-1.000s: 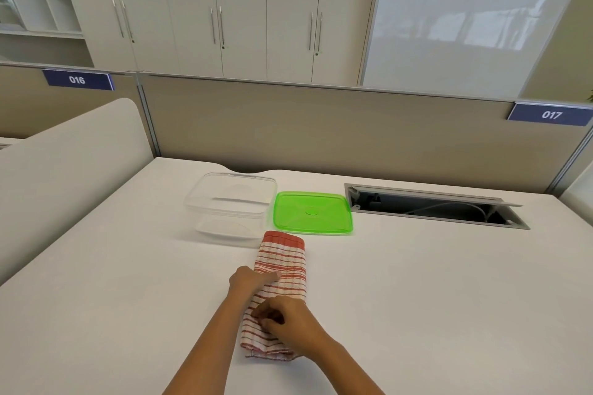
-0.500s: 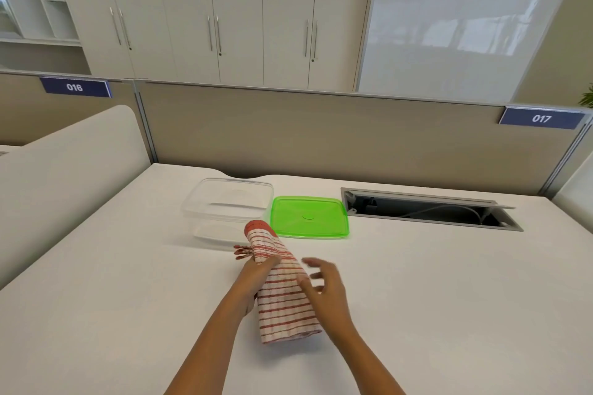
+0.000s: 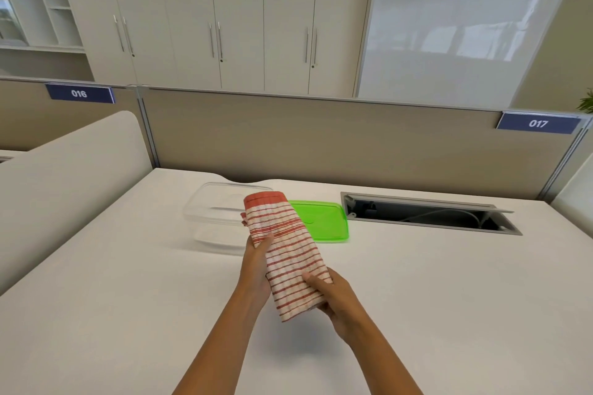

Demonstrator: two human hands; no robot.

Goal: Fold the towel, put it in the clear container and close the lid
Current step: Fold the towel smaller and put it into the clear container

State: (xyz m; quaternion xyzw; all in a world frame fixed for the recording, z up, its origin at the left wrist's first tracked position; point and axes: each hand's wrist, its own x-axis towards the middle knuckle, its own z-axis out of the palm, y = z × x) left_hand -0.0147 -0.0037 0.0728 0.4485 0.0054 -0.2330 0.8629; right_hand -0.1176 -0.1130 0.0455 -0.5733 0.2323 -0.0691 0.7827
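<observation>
A red-and-white striped towel, folded into a long narrow strip, is held up off the white desk by both hands. My left hand grips its left edge near the middle, thumb on top. My right hand holds its near end from the right. The towel's far end overlaps the view of the clear container, which stands open on the desk behind it. The green lid lies flat just right of the container.
An open cable hatch is sunk into the desk at the right rear. A beige partition closes the back of the desk, and a padded divider runs along the left side.
The towel lay flat on the desk under both hands; now it is lifted, its far end raised toward the container. My right hand let go briefly and now grips the near end.
</observation>
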